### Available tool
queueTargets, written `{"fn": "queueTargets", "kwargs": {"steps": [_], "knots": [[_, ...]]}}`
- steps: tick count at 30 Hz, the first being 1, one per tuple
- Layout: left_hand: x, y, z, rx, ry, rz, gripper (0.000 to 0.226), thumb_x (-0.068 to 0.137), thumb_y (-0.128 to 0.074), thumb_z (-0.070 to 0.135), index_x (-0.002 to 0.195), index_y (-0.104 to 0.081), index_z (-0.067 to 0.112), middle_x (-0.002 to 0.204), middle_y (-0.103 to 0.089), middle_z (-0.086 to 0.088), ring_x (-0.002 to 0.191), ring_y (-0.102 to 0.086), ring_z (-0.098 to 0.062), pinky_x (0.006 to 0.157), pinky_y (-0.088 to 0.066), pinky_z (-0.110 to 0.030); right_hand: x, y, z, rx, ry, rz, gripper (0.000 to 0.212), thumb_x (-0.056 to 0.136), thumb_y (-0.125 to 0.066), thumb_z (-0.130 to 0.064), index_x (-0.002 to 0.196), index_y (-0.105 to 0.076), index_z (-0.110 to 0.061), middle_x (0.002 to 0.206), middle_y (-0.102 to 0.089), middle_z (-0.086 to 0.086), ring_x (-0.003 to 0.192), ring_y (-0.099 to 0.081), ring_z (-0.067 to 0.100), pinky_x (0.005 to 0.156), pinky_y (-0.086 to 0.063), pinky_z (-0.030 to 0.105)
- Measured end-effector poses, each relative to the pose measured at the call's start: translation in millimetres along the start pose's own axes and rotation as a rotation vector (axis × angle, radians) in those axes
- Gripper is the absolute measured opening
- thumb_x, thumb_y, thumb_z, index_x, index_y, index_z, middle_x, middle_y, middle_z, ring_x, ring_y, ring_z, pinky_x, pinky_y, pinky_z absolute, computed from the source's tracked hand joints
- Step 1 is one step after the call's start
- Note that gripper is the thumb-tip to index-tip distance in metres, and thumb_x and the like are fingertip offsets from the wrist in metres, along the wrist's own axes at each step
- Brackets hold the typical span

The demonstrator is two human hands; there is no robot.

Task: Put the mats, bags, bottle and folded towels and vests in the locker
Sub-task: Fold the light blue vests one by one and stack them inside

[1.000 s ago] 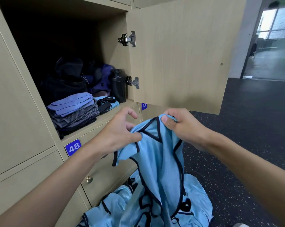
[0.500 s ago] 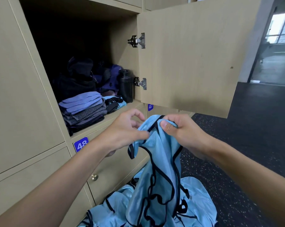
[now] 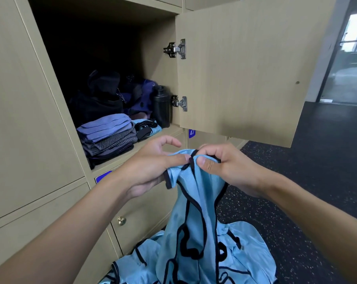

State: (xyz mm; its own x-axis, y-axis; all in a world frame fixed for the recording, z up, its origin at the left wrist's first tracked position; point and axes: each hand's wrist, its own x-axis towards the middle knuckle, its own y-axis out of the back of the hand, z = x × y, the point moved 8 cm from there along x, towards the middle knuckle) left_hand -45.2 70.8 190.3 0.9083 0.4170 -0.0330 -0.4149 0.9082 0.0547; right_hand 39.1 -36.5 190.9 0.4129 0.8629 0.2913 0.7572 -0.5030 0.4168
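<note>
A light blue vest [image 3: 196, 203] with black trim hangs in front of me, pinched at its top by my left hand [image 3: 151, 169] and my right hand [image 3: 222, 167], held close together. The open locker [image 3: 169, 130] is just behind them. On its shelf lies a stack of folded towels [image 3: 108, 138], a folded blue vest [image 3: 147, 128] beside it, a black bottle [image 3: 160, 106] upright at the right wall, and dark and purple bags [image 3: 103, 99] at the back. More blue vests [image 3: 245, 259] lie heaped on the floor below.
The locker door [image 3: 245, 64] stands open to the right, above my right hand. Closed lockers [image 3: 26, 111] fill the left and the rows below, one with a brass knob [image 3: 121, 220]. Dark speckled floor [image 3: 296, 181] stretches right toward a glass door [image 3: 349, 58].
My two hands have come closer together at the top of the vest, bunching its upper edge. The view has shifted slightly toward the locker.
</note>
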Motion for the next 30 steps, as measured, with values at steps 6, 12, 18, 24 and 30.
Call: {"fn": "queueTargets", "kwargs": {"steps": [6,12,18,24,30], "knots": [[-1,-3,5,0.113,-0.107,-0.058,0.040,0.079,-0.074,-0.011,0.107,-0.061,0.013,0.091,-0.066,-0.005,0.079,-0.062,-0.017,0.071,-0.053,-0.028,-1,13,6,0.029,-0.057,0.124,0.026,0.102,-0.050,-0.015,0.086,-0.063,0.000,0.080,-0.052,0.010,0.076,-0.041,0.019,0.071,-0.033,0.032],[-7,13,28,0.361,-0.422,0.190,0.009,0.089,-0.072,0.010,0.083,-0.073,0.016,0.074,-0.068,0.009,0.067,-0.057,-0.003,0.064,-0.044,-0.016,0,10,4,0.006,-0.073,0.133,0.026,0.102,-0.049,-0.016,0.088,-0.060,0.004,0.080,-0.050,0.008,0.076,-0.040,0.019,0.072,-0.032,0.031],[-7,30,29,0.521,-0.494,0.313,0.019,0.090,-0.072,0.016,0.072,-0.068,0.022,0.085,-0.068,0.007,0.080,-0.062,-0.002,0.071,-0.040,-0.010,3,16,-1,-0.105,-0.061,0.189,0.028,0.101,-0.053,-0.018,0.078,-0.058,-0.003,0.061,-0.041,-0.009,0.056,-0.033,0.005,0.052,-0.027,0.020],[-4,30,23,0.498,-0.474,0.307,0.015,0.094,-0.066,0.017,0.080,-0.066,0.013,0.071,-0.067,-0.010,0.061,-0.050,-0.009,0.065,-0.040,-0.025,2,22,-4,-0.115,-0.113,0.214,0.005,0.097,-0.058,-0.011,0.097,-0.063,-0.014,0.058,-0.041,-0.005,0.047,-0.027,0.007,0.044,-0.024,0.017],[1,18,20,0.496,-0.479,0.265,0.011,0.094,-0.066,0.015,0.084,-0.063,0.016,0.057,-0.056,0.007,0.049,-0.041,-0.004,0.054,-0.034,-0.020,1,5,1,0.113,-0.255,0.124,0.023,0.098,-0.048,0.004,0.092,-0.069,-0.002,0.060,-0.053,0.002,0.047,-0.047,0.008,0.045,-0.039,0.015]]}}
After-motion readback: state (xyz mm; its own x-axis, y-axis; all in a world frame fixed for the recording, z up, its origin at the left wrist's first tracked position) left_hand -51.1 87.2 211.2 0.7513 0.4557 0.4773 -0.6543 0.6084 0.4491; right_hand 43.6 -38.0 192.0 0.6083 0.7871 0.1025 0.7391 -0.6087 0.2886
